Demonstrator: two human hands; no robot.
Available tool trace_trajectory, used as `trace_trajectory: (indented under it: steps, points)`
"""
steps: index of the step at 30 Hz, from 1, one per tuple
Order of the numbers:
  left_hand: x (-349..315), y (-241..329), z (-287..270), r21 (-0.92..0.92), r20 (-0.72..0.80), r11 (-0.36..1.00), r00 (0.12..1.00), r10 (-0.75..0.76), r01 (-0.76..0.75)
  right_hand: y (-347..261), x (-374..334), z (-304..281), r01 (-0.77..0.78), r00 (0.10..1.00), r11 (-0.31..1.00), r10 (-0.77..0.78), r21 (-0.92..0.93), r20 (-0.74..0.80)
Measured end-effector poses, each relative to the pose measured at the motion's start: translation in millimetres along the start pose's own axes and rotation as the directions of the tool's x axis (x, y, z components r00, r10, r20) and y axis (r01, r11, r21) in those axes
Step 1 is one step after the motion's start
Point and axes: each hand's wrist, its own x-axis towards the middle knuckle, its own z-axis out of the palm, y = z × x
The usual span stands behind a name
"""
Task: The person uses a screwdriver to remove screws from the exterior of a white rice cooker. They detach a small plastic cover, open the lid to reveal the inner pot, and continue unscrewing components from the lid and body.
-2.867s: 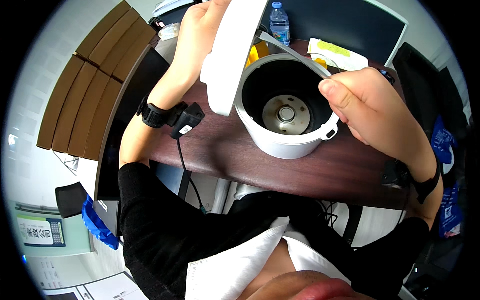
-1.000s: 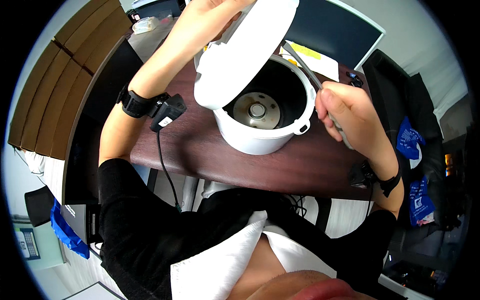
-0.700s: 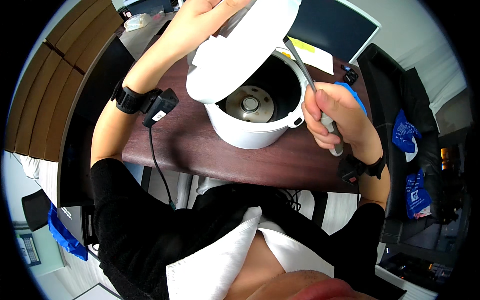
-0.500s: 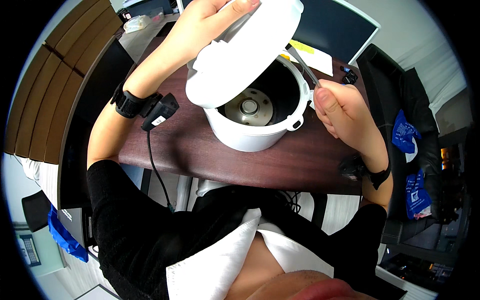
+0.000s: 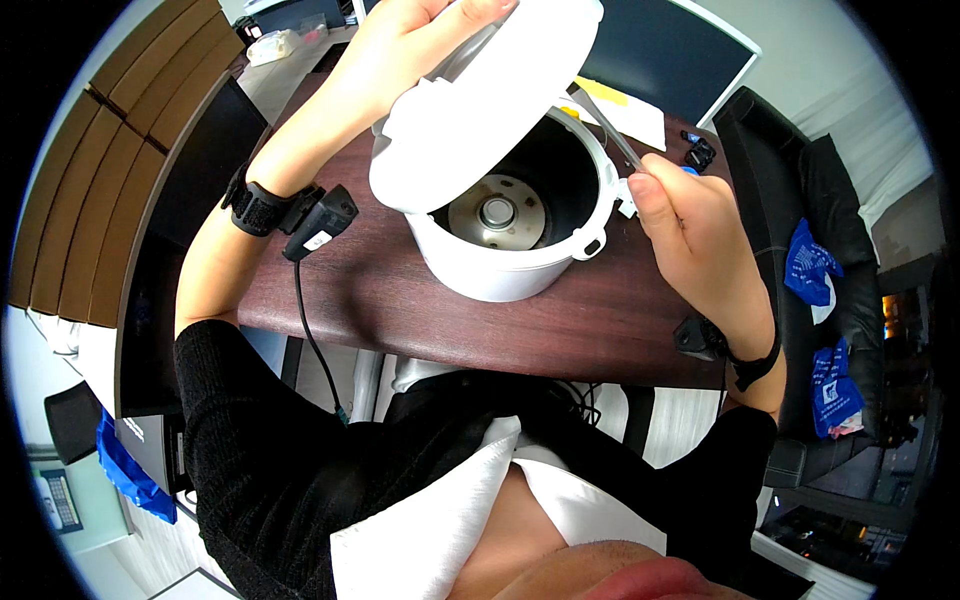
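A white rice cooker [image 5: 490, 275] stands on the table, its inside bare down to a round metal heating plate [image 5: 470, 222]. My left hand [image 5: 405, 45] is closed around the upper edge of its white lid [image 5: 485, 115], which is tilted up over the left part of the opening. My right hand [image 5: 700, 220] makes a fist around one end of a slim grey metal tool [image 5: 610, 125] whose kind I cannot make out. The tool slants up to the left, its dark far end near the back of the lid. Whether it touches the lid is unclear.
Behind the cooker, white paper with a yellow patch [image 5: 610, 97] lies before a dark screen [image 5: 665, 55]. Small black items [image 5: 698, 152] sit at the table's [image 5: 480, 340] right. A cable [image 5: 310, 340] hangs from my left wrist device. A black sofa [image 5: 835, 260] holds blue bags [image 5: 810, 258].
My right hand has turned slightly and shifted a little, and the tool's far end has moved slightly up and left. The lid and my left hand have barely moved.
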Motion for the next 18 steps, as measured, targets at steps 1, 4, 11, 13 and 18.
trace_trajectory:
  steps: [1, 4, 11, 13, 18]
  points:
    - [0, -3, -2, 0.0, 0.013, 1.0, 1.0, 0.009, -0.009, 0, -1, 0, -0.013, 1.0, 1.0, 0.013, 0.003, 0.006]
    - [-1, -6, -1, -0.023, 0.023, 0.998, 0.997, 0.067, -0.067, 2, 0, 0, 0.016, 0.999, 0.997, -0.019, 0.076, 0.039]
    - [0, -6, 0, -0.009, -0.015, 0.994, 0.994, 0.111, -0.111, -4, 6, -15, -0.558, 0.808, 0.598, 0.232, 0.576, 0.542]
    - [-1, -3, -1, 0.025, 0.023, 0.996, 0.996, 0.082, -0.082, -4, 8, -18, -0.573, 0.791, 0.614, 0.241, 0.543, 0.563]
    - [1, -5, 4, 0.026, 0.015, 0.998, 0.999, 0.048, -0.048, -8, 8, -26, -0.561, 0.785, 0.695, 0.274, 0.45, 0.556]
